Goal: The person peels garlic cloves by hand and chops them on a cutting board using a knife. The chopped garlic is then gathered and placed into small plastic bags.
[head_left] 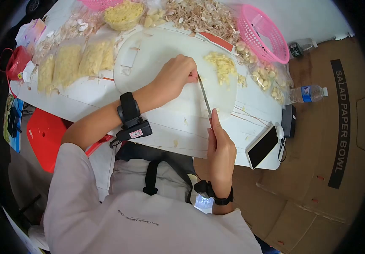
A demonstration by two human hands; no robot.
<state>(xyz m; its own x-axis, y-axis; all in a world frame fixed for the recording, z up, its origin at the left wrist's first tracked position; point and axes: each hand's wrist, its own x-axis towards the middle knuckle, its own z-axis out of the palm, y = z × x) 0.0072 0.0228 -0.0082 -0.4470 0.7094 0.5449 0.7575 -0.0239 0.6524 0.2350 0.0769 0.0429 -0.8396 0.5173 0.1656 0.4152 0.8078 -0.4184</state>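
My right hand (221, 148) is wrapped round the handle of a knife (204, 95), its index finger stretched along the top. The blade points away from me over a round white cutting board (155, 44). Close to the blade's tip, my left hand (174, 77) is closed with its fingers curled down at the board. Whatever those fingers hold is hidden. Chopped garlic (222, 67) lies in a loose pile on the board's right side, beyond the knife.
Bags of chopped garlic (67, 63) stand on the left, with a filled bowl (125, 16) behind. Garlic skins (203, 19) heap at the back. To the right are a pink basket (263, 34), bagged peeled cloves (267, 78), a bottle (307, 93) and a phone (263, 147).
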